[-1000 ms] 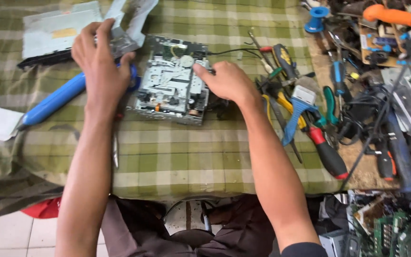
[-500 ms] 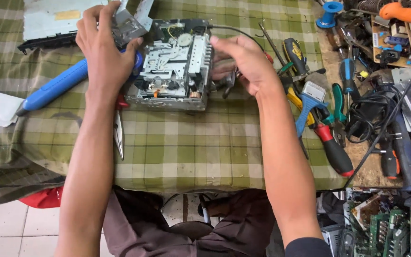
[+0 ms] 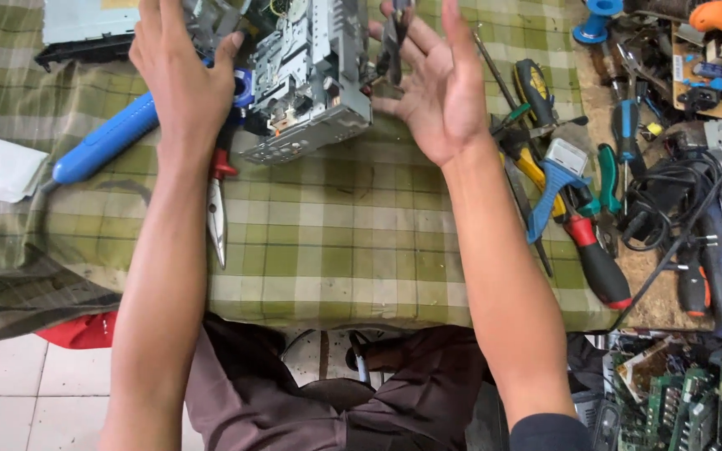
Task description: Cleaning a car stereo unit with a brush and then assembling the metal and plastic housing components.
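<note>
Metal chassis (image 3: 307,79): top part cut off by the upper picture edge, its left side hidden behind the left hand (image 3: 181,75). Left hand fingertips also run out of the picture above the chassis, so its grip cannot be told. Right hand (image 3: 432,83), just right of the chassis: fingers spread, a small dark part (image 3: 396,38) at its fingertips is blurred, kind unclear, contact unclear. Pliers (image 3: 217,196) below-left of the chassis: handles hidden under the left forearm. Grey flat unit (image 3: 85,25) far left of the chassis: cropped at the top. Tool pile (image 3: 578,167) right of the chassis: tangled, single items hard to separate.
</note>
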